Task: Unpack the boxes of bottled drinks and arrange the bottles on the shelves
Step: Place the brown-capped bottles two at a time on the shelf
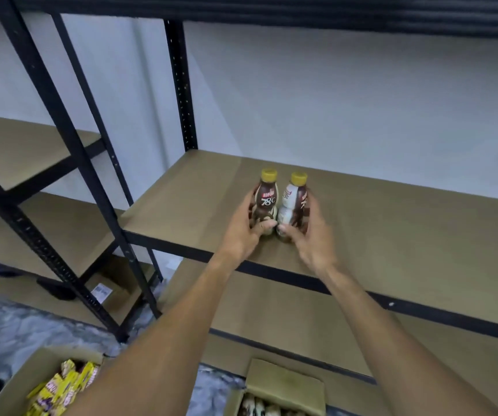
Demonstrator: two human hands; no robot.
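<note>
Two yellow-capped coffee bottles stand upright, side by side, over the front part of the brown shelf board (391, 223). Your left hand (243, 232) curls round the left bottle (267, 202), thumb across its base. Your right hand (310, 238) curls round the right bottle (294, 205) in the same way. Your thumbs hide whether the bases touch the board. On the floor below, an open carton (283, 385) holds more bottles. At lower left, a second carton (10, 385) holds yellow packets (61, 388).

Matt fibreboard shelf (391, 211); glossy bottles (267, 202)
</note>
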